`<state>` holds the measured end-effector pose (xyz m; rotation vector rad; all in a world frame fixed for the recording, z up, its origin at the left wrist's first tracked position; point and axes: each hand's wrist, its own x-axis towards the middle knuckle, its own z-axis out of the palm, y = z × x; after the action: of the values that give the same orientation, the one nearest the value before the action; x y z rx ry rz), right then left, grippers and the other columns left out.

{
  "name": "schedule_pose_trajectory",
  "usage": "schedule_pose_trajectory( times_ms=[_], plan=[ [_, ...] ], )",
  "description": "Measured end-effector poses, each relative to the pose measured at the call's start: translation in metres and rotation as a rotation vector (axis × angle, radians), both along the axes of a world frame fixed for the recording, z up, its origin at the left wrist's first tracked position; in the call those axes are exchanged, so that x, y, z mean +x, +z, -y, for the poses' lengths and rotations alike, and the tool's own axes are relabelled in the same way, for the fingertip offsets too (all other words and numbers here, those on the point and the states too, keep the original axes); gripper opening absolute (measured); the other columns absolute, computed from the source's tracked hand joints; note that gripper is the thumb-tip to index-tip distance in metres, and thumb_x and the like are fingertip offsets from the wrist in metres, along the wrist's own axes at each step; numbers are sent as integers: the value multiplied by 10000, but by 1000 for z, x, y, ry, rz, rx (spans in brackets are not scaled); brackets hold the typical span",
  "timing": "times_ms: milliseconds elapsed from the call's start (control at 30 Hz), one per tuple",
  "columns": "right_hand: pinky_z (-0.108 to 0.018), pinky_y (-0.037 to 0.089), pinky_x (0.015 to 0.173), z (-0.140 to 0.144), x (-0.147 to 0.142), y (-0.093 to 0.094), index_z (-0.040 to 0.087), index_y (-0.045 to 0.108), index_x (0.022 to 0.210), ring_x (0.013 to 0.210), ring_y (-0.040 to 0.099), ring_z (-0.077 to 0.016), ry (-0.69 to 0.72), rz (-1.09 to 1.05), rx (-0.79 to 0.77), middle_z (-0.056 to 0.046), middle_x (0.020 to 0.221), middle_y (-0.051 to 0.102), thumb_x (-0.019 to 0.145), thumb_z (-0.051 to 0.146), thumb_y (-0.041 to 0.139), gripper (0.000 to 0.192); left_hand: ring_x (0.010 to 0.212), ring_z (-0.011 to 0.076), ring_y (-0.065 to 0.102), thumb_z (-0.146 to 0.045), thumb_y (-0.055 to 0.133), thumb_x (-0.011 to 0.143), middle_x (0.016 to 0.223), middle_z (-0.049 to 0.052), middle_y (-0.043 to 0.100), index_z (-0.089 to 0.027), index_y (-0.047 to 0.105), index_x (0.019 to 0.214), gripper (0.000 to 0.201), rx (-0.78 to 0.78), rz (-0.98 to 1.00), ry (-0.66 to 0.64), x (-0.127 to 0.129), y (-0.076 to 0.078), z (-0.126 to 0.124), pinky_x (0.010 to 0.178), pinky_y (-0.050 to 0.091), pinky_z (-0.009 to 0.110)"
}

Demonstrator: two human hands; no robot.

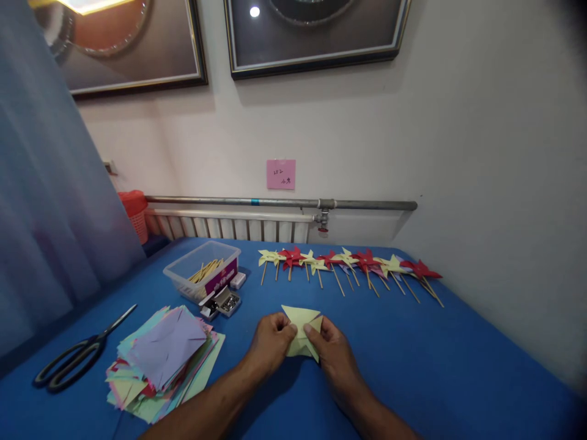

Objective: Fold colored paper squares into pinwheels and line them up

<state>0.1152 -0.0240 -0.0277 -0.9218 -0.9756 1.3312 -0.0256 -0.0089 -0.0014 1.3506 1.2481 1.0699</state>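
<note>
Two hands, left hand and right hand, fingers pinched shut on folded yellow paper pinwheel, pointed flaps; its underside hidden; paper stack left of it on blue bench.

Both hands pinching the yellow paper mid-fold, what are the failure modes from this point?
1. The left hand and right hand pinch the folded yellow paper only at its centre; the folded points may spring open if either grip loosens.
2. The open box of metal pins sits close to the left hand; a sideways move might knock it and spill pins.
3. The paper stack lies loose and fanned beside the left forearm; a brush could scatter it.
</note>
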Motion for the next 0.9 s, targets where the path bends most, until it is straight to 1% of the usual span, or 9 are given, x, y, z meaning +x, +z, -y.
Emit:
schedule_pose_trajectory(
  times_ms=[67,200,333,400,500,567,633,767,900],
  plan=[
    [-320,525,654,-1,1,2,185,681,933,720,678,-230,-21,21,-1,-50,816,757,686,535,824,451,492,94,366,-352,602,685,510,-58,432,-202,463,592,225,-14,2,-3,1,-4,0,481,271,232],
    [-273,467,541,-1,3,8,218,615,831,567,581,-167,-122,76,2,20,670,668,677,528,818,402,487,94,379,-333,620,684,518,-56,452,-202,469,606,214,-48,30,-17,4,-10,0,480,276,227],
    [-259,444,516,1,4,12,236,573,802,548,540,-154,-172,192,43,44,647,612,687,509,795,371,466,88,361,-308,625,679,506,-60,446,-207,456,600,212,-70,62,-14,5,-9,1,464,254,227],
    [-266,463,549,2,4,13,236,578,819,602,565,-166,-183,268,89,26,712,636,717,512,768,350,462,88,364,-296,617,682,501,-60,446,-206,454,597,204,-68,69,-4,5,-7,2,465,258,229],
    [-282,492,625,6,5,15,225,624,910,698,606,-190,-141,403,148,-8,809,675,783,538,711,348,466,90,380,-282,611,687,503,-59,453,-204,456,597,196,-63,79,0,4,-4,2,475,279,227],
    [-290,497,658,10,6,17,216,649,987,729,619,-201,-81,474,185,-23,829,690,834,586,641,400,460,90,377,-260,600,689,499,-61,449,-204,451,593,186,-74,81,-4,4,-2,1,471,277,226],
    [-305,505,715,12,7,20,210,672,1021,809,644,-220,-36,490,229,-54,923,712,885,641,535,472,452,88,366,-232,593,686,489,-64,435,-204,448,586,178,-86,74,-1,3,-2,1,463,264,227],
    [-353,499,859,11,9,23,207,726,900,1024,656,-275,-40,428,214,-114,1206,695,913,718,397,608,449,84,360,-197,595,682,490,-65,434,-200,454,583,172,-99,91,-3,3,-1,0,467,259,225],
    [-398,503,894,7,11,24,206,736,812,1076,655,-309,-30,349,149,-137,1251,697,864,802,380,696,438,80,360,-188,600,681,488,-61,450,-199,456,584,173,-125,103,-16,2,-1,0,460,244,224]
  ],
)
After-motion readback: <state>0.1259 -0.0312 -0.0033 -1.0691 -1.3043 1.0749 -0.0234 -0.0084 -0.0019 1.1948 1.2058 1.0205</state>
